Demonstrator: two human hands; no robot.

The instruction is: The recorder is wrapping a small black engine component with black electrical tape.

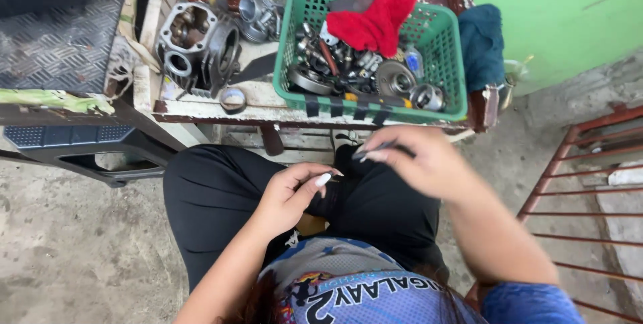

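With the left hand (291, 193) pinching a small part over the lap and the right hand (418, 163) gripping a thin dark tool (375, 148) at 2 o'clock from it, keep both steady below the green basket (445, 56).

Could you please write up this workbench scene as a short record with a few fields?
Left hand: over the lap, fingertips pinching something small; what it is cannot be told.
Right hand: raised near the bench edge, gripping a thin dark tool.
Green basket: on the bench, filled with metal engine parts.
Red cloth: draped over the basket's far side.
Engine block: on the bench, left of the basket.
Dark cloth: hanging at the bench's right end.
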